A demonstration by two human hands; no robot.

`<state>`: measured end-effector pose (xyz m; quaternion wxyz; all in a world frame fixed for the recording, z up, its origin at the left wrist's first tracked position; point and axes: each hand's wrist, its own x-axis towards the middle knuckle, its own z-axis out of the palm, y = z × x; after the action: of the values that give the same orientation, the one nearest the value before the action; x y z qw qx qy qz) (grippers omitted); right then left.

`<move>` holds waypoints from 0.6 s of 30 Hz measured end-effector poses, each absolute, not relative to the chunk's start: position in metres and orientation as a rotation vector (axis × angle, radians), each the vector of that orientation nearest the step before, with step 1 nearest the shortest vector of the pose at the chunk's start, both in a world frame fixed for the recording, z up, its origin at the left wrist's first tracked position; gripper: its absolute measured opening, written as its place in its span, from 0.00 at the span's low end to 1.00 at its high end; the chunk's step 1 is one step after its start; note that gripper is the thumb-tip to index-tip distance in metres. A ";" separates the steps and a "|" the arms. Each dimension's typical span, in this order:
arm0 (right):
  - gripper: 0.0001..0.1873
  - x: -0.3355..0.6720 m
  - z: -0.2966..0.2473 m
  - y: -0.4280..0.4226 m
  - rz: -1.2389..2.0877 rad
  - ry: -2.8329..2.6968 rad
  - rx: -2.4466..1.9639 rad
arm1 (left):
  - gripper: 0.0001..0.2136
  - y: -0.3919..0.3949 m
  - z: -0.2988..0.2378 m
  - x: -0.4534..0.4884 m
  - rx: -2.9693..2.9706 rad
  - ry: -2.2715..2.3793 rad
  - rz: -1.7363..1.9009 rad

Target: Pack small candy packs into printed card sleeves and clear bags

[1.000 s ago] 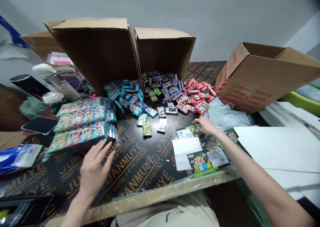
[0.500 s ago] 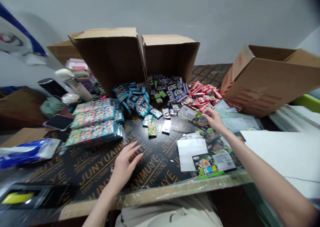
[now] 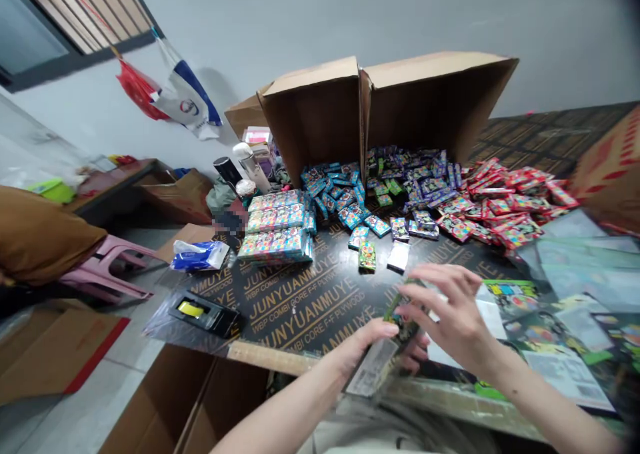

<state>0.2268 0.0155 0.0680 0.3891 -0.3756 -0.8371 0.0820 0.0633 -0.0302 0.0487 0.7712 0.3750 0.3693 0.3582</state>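
Near the table's front edge, my left hand grips a black-and-green printed plastic bag, thumb on its near face. My right hand is at the upper end of the same bag, its fingers bent around that edge. The bag is tilted, partly blurred and partly covered by my fingers. Just beyond it lie a small green packet and a white packet. Farther back are loose blue packets, purple packets and red packets. More flat printed bags lie to the right.
Two cardboard boxes lie with openings toward me behind the packets. Bundled packets are stacked left of centre. A tape dispenser and a blue tissue pack sit farther left. Another carton is at right, a pink stool at left.
My right hand has lifted a printed bag from the right and brought it toward the front. My left hand, open before, has taken hold of it. The view has turned left.
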 end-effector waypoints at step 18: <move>0.38 0.237 0.067 0.025 1.132 -2.141 -1.170 | 0.21 -0.021 0.044 0.056 0.811 0.766 0.846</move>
<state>0.2372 0.0248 0.0672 0.2242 -0.4239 -0.7758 0.4101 0.0557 -0.0213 0.0441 0.7649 0.3733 0.3523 0.3893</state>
